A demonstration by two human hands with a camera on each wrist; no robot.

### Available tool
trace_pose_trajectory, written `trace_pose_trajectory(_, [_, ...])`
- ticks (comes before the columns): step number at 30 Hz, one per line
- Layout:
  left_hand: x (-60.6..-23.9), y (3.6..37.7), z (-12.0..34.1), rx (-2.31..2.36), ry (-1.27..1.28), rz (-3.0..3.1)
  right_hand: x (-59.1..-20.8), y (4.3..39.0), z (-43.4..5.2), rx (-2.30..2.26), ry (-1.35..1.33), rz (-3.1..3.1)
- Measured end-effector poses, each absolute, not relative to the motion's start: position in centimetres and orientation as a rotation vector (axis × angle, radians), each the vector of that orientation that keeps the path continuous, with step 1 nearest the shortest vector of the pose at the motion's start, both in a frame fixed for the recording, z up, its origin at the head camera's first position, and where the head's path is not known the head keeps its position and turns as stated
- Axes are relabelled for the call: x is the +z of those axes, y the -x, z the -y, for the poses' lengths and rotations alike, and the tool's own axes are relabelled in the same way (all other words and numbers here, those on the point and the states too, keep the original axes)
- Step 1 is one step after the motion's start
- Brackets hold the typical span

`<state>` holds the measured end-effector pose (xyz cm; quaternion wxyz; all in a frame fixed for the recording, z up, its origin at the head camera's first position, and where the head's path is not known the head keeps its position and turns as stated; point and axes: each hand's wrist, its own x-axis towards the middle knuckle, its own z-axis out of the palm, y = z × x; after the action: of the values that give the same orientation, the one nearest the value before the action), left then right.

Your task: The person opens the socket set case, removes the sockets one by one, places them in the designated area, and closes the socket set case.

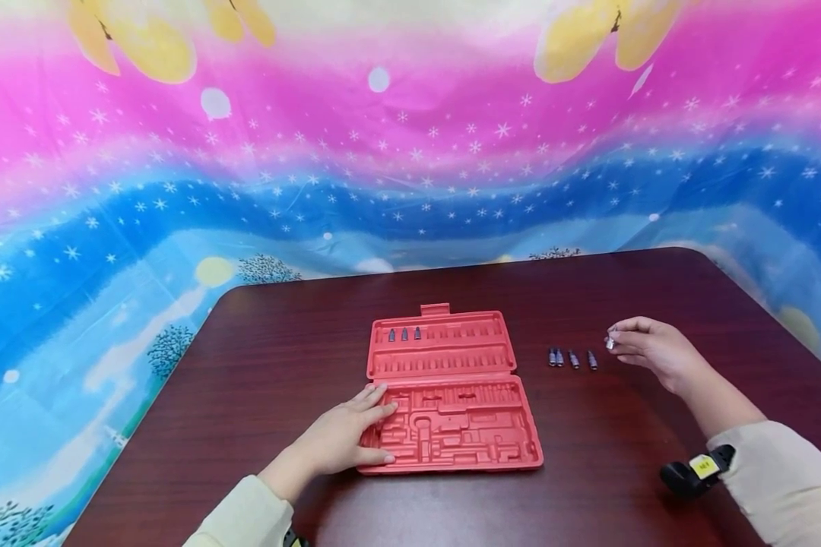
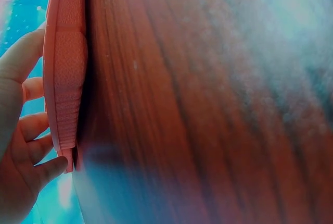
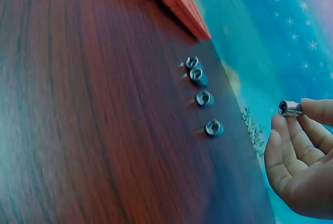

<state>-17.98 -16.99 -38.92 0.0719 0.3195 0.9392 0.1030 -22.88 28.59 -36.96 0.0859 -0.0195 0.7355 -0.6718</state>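
An open red plastic tool case (image 1: 451, 395) lies in the middle of the dark wood table (image 1: 260, 365). Three small sockets (image 1: 404, 334) sit in its lid's top row. My left hand (image 1: 345, 437) rests flat on the case's left front part, fingers straight; the left wrist view shows the fingers (image 2: 31, 125) against the case edge (image 2: 65, 78). Several metal sockets (image 1: 572, 358) stand in a row on the table right of the case, seen too in the right wrist view as sockets (image 3: 202, 97). My right hand (image 1: 646, 346) pinches one small socket (image 1: 610, 342) (image 3: 289, 108) just above the table.
A bright pink and blue starry cloth (image 1: 410, 152) hangs behind the table. The table's far edge (image 1: 451, 266) curves at both corners. A black wrist camera (image 1: 698, 471) sits on my right forearm.
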Motion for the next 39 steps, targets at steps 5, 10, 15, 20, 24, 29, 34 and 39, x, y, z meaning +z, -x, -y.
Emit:
trace_pose_trajectory(5, [-39.0, 18.0, 16.9, 0.314, -0.970, -2.829, -37.5, 22.9, -29.5, -1.877, 0.037, -2.299])
trace_pose_trajectory(10, [-39.1, 18.0, 16.9, 0.308, -0.968, -2.831, -38.1, 23.1, -30.1, -1.699, 0.010, -2.409])
trace_pose_trajectory(15, [-39.1, 18.0, 16.9, 0.314, -0.953, -2.826, -38.7, 23.4, -30.1, -1.609, 0.022, -2.442])
trace_pose_trajectory(20, [-39.1, 18.0, 16.9, 0.312, -0.955, -2.831, -39.0, 23.8, -30.0, -1.577, 0.020, -2.428])
trace_pose_trajectory(24, [-39.2, 18.0, 16.9, 0.309, -0.955, -2.834, -39.1, 23.9, -29.9, -1.497, 0.025, -2.453])
trace_pose_trajectory(29, [-39.1, 18.1, 16.9, 0.313, -0.951, -2.828, -39.3, 24.0, -29.6, -1.380, 0.045, -2.508])
trace_pose_trajectory(34, [-39.0, 18.1, 17.0, 0.316, -0.950, -2.818, -39.3, 24.2, -29.3, -1.297, 0.018, -2.549])
trace_pose_trajectory(39, [-38.9, 18.0, 17.0, 0.301, -0.943, -2.815, -39.4, 24.5, -29.1, -1.251, -0.018, -2.563])
